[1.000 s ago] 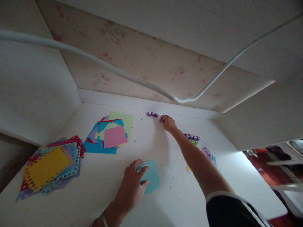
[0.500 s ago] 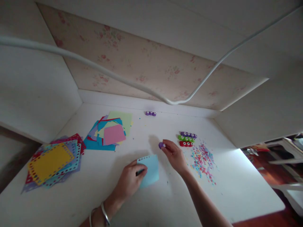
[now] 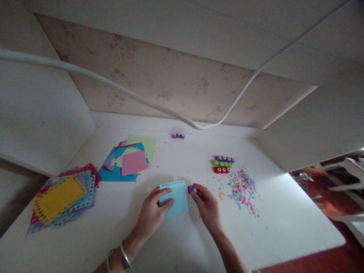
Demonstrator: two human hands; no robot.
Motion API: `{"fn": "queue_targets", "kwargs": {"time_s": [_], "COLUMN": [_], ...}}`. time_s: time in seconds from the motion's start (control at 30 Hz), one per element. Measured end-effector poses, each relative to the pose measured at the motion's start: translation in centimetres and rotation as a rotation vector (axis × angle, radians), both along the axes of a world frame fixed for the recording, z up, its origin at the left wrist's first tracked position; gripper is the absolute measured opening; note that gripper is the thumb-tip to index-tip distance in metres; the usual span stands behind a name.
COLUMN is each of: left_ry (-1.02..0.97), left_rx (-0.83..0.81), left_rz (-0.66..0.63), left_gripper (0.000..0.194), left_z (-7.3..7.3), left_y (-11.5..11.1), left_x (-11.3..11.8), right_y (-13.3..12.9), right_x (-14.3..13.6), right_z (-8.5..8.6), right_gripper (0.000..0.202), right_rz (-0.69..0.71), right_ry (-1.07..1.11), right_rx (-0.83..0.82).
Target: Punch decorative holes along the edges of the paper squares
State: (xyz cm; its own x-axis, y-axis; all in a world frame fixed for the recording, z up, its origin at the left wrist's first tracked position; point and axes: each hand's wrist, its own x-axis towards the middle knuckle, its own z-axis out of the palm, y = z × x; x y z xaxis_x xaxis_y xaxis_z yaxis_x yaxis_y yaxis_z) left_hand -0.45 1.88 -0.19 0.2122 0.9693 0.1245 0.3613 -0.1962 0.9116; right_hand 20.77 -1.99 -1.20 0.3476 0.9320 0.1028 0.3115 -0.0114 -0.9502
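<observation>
Yellow punched sheet (image 3: 59,199) tops a pile of hole-edged papers (image 3: 93,170), far left of the white desk (image 3: 284,231). Next, pink sheet (image 3: 135,163) on a loose stack of plain coloured papers (image 3: 110,175). Left hand (image 3: 153,208), bracelets (image 3: 125,254) at its wrist, clamps the light blue sheet (image 3: 178,201) by its left side, thumb and fingers over the face. Sheet sits centre front, holes along its top edge. Behind, near the back, three purple punches (image 3: 178,135) in a row. Just beside the sheet's right edge, purple punch (image 3: 190,189) pinched in the fingers of the right hand (image 3: 209,208); can't tell if it touches paper. Best done with sheet flat and steady, punch level and square to the edge, spacing matched to the top holes, no overlap at the corner. Further right: purple, green and red rows of punches (image 3: 222,164), then scattered confetti (image 3: 244,191), better kept out from under the paper.
</observation>
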Motion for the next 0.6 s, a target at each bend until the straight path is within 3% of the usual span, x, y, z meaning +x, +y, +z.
{"fn": "queue_targets", "kwargs": {"time_s": [0.6], "left_ry": [0.035], "left_rx": [0.029], "left_rz": [0.043], "left_gripper": [0.023], "left_z": [0.19], "left_y": [0.0], "left_x": [-0.02], "right_y": [-0.22], "right_x": [-0.71], "right_z": [0.22], "right_gripper": [0.023], "right_rz": [0.052], "right_ry": [-0.041], "right_rx": [0.067]}}
